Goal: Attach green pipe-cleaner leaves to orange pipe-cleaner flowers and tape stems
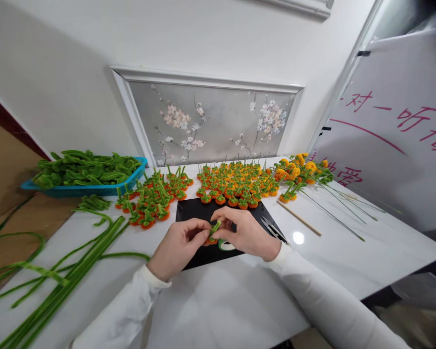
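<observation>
Between my two hands, over the black mat (194, 259), is a small orange pipe-cleaner flower (211, 241) with a green fuzzy stem piece (215, 227) on top. My left hand (183, 242) pinches it from the left with thumb and forefinger. From the right, my right hand (245, 232) closes its thumb and fingers on the green piece. Fingers partly hide the flower. Just under my right hand lie scissors with a green and white handle (225, 245), their blades (272, 228) showing past the hand.
Orange flowers with green stems (150, 198) and yellow-orange ones (236, 182) stand behind the mat. A blue basket (83, 190) holds green leaves. Long green pipe cleaners (80, 271) lie at left. A wooden stick (300, 218) and stemmed yellow flowers (305, 167) lie right.
</observation>
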The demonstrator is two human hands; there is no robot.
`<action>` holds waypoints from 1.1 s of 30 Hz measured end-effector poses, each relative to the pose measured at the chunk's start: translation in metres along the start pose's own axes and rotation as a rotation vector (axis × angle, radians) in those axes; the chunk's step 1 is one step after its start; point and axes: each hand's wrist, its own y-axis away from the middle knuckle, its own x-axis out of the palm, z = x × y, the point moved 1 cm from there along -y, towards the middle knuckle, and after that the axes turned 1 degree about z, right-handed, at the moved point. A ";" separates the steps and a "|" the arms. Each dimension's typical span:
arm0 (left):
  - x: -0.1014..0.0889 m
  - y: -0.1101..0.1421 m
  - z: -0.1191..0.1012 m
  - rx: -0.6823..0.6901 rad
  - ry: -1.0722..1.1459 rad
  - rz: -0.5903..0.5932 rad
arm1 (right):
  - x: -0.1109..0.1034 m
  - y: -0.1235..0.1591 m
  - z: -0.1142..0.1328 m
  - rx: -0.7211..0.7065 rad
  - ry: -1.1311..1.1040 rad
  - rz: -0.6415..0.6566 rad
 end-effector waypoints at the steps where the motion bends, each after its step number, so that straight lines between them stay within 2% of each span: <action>1: 0.000 0.000 0.000 -0.002 0.008 0.011 | -0.002 0.000 0.000 -0.001 -0.025 0.023; 7: 0.001 0.000 -0.001 -0.006 0.015 0.009 | -0.011 -0.001 0.001 -0.074 -0.020 0.100; 14: 0.000 0.001 -0.005 -0.027 -0.010 0.062 | -0.009 0.000 -0.005 -0.229 0.035 0.097; 21: 0.000 -0.001 -0.003 -0.049 -0.007 0.094 | -0.007 0.001 -0.001 -0.329 0.200 0.127; 26: 0.001 0.002 -0.006 -0.010 0.093 0.077 | -0.004 0.002 -0.002 -0.198 0.244 0.040; 29: 0.004 0.003 -0.002 0.049 0.044 0.081 | -0.001 0.002 -0.004 -0.123 0.190 -0.006; 33: 0.008 0.004 0.004 0.085 0.005 0.009 | 0.000 0.001 -0.003 -0.057 0.101 -0.035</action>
